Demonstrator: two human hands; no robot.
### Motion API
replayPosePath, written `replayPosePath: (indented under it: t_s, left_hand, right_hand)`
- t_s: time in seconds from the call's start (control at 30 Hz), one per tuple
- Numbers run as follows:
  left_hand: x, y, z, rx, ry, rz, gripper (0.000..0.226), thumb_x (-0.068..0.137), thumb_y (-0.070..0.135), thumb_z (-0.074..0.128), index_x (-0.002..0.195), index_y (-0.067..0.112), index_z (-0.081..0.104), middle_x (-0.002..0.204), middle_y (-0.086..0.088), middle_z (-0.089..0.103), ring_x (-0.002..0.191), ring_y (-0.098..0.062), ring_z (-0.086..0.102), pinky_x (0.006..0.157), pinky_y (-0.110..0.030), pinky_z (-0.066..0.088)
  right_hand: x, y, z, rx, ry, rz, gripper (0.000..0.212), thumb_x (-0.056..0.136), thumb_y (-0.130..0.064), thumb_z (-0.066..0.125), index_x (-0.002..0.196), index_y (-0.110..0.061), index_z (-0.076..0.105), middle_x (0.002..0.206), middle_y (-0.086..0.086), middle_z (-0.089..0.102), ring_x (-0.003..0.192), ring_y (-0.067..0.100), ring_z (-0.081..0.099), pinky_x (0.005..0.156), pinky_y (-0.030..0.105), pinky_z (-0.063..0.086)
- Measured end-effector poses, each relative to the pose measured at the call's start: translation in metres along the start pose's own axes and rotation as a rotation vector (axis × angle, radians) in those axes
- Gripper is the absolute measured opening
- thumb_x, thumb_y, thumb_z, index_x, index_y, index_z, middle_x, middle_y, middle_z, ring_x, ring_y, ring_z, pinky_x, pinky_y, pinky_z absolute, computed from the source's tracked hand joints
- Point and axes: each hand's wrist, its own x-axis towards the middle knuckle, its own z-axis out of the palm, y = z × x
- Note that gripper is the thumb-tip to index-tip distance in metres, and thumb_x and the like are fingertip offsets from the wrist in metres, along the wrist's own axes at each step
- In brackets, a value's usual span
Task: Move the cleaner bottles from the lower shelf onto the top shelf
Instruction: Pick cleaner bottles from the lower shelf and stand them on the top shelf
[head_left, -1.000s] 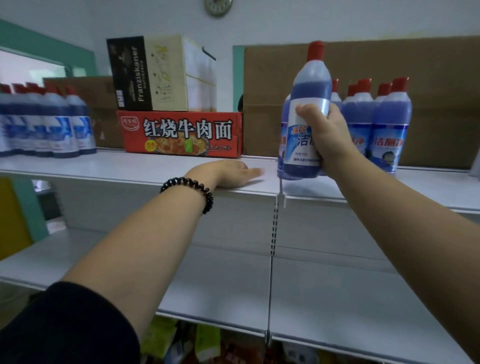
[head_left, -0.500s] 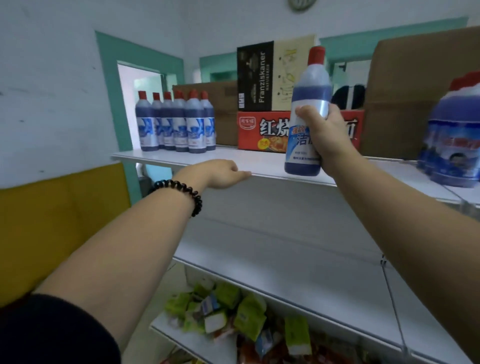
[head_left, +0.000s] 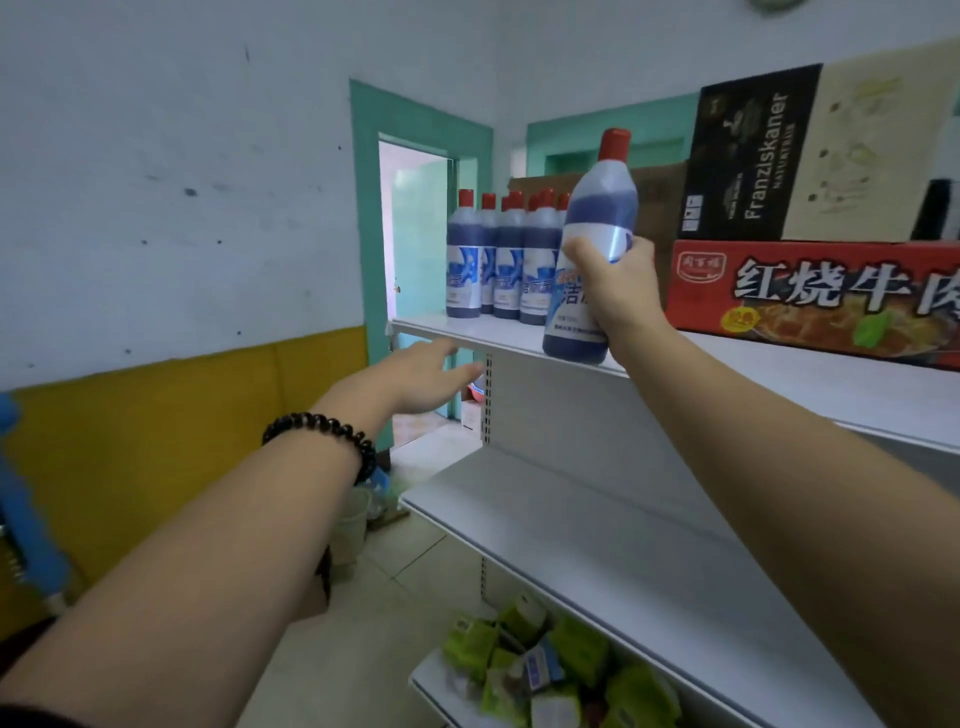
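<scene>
While raised to the height of the top shelf (head_left: 779, 379), held one cleaner bottle (head_left: 605, 208) in the right grip (head_left: 618, 291), fingers and thumb curled round the glossy white label at mid-body. Had the long axis close to vertical, red cap up and leaning a little to the right, rounded base down at the shelf's front edge; could not tell whether resting on the shelf or just clear of it. Showed a translucent plastic body, cylindrical below and tapering through a sloped shoulder to a narrow neck, with dark blue liquid up to about the shoulder.

Found a cluster of like bottles (head_left: 493, 270) upright on the same shelf near its left end, red caps up, blue-and-white labels facing out, packed against one another and just beside the held one.

Saw the left grip (head_left: 426, 379) holding nothing, palm down, fingers straight and loosely spread, stretched forward just below the shelf's edge, with a bracelet of black beads (head_left: 322, 436) round the wrist.

Noted smooth white panels on both the top shelf and the lower shelf (head_left: 597, 545). Noted a flat red printed carton (head_left: 810, 296) lying on the top shelf right of the held bottle, a taller black-and-cream carton (head_left: 748, 156) on top of it, and plain brown cardboard behind. Glimpsed crumpled green packets (head_left: 545, 665) heaped on the shelf beneath.
</scene>
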Motion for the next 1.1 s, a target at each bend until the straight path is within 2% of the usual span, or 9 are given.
replayPosePath:
  t_s: [0.1,0.23,0.4,0.57,0.63,0.7,0.83,0.97,1.1]
  left_hand:
    - [0.033,-0.034,-0.009,0.01,0.03,-0.011,0.078,0.096,0.069,0.037,0.156,0.02,0.031,0.16,-0.004,0.036,0.143,-0.026,0.039,0.116,-0.046,0.034]
    - [0.085,-0.067,-0.027,-0.012,0.075,-0.012,0.071,0.1,0.063,0.038,0.154,0.018,0.032,0.16,-0.007,0.035,0.142,-0.028,0.039,0.112,-0.041,0.034]
    - [0.146,-0.098,-0.04,-0.022,0.084,0.029,0.071,0.099,0.062,0.039,0.154,0.018,0.032,0.16,-0.007,0.034,0.142,-0.028,0.04,0.114,-0.043,0.035]
    - [0.201,-0.112,-0.042,-0.112,0.031,0.09,0.087,0.091,0.063,0.057,0.156,0.014,0.025,0.162,-0.006,0.031,0.143,-0.026,0.039,0.107,-0.038,0.037]
    - [0.22,-0.112,-0.04,-0.178,0.007,0.125,0.094,0.086,0.055,0.069,0.156,0.013,0.022,0.16,-0.007,0.032,0.141,-0.026,0.04,0.101,-0.033,0.036]
    - [0.237,-0.109,-0.035,-0.262,-0.007,0.179,0.103,0.081,0.048,0.078,0.157,0.013,0.018,0.157,-0.005,0.035,0.138,-0.023,0.041,0.102,-0.032,0.035]
    - [0.265,-0.101,-0.028,-0.448,-0.115,0.292,0.106,0.071,0.034,0.089,0.151,0.014,0.022,0.134,0.003,0.054,0.118,-0.016,0.054,0.095,-0.029,0.04]
    - [0.287,-0.097,-0.024,-0.629,-0.16,0.353,0.105,0.065,0.022,0.093,0.144,0.017,0.024,0.127,0.001,0.057,0.116,-0.019,0.058,0.106,-0.04,0.046]
    - [0.299,-0.097,-0.017,-0.828,-0.198,0.377,0.106,0.063,0.008,0.093,0.144,0.019,0.025,0.123,0.0,0.06,0.113,-0.019,0.062,0.105,-0.046,0.049]
  right_hand:
    - [0.034,0.017,0.039,-0.053,-0.01,-0.025,0.058,0.088,-0.038,0.068,0.129,-0.022,0.031,0.111,0.003,0.056,0.1,0.022,0.064,0.082,0.04,0.057]
    - [0.078,0.035,0.083,-0.112,0.001,-0.053,0.055,0.089,-0.038,0.07,0.125,-0.019,0.034,0.094,-0.007,0.051,0.084,0.012,0.057,0.076,0.037,0.048]
    - [0.125,0.057,0.122,-0.207,-0.011,-0.054,0.064,0.082,-0.04,0.078,0.129,-0.018,0.04,0.117,0.002,0.061,0.104,0.022,0.062,0.09,0.043,0.051]
    - [0.142,0.08,0.145,-0.233,0.038,0.004,0.067,0.083,-0.035,0.079,0.135,-0.017,0.041,0.118,-0.002,0.057,0.109,0.019,0.06,0.093,0.042,0.053]
    - [0.146,0.086,0.149,-0.262,0.075,-0.004,0.068,0.083,-0.036,0.079,0.136,-0.016,0.042,0.122,0.0,0.059,0.111,0.02,0.06,0.095,0.041,0.054]
    - [0.148,0.089,0.151,-0.323,0.106,-0.03,0.071,0.083,-0.037,0.079,0.138,-0.015,0.042,0.124,0.0,0.06,0.11,0.019,0.061,0.093,0.039,0.054]
    - [0.149,0.093,0.159,-0.444,0.209,-0.082,0.066,0.079,-0.043,0.081,0.132,-0.017,0.051,0.112,-0.007,0.065,0.102,0.012,0.064,0.089,0.035,0.057]
    - [0.138,0.1,0.16,-0.596,0.243,-0.116,0.059,0.076,-0.045,0.082,0.123,-0.021,0.054,0.102,-0.013,0.065,0.091,0.002,0.063,0.076,0.021,0.053]
    - [0.13,0.103,0.156,-0.677,0.27,-0.115,0.069,0.075,-0.036,0.086,0.132,-0.019,0.051,0.111,-0.01,0.064,0.094,0.002,0.063,0.081,0.022,0.055]
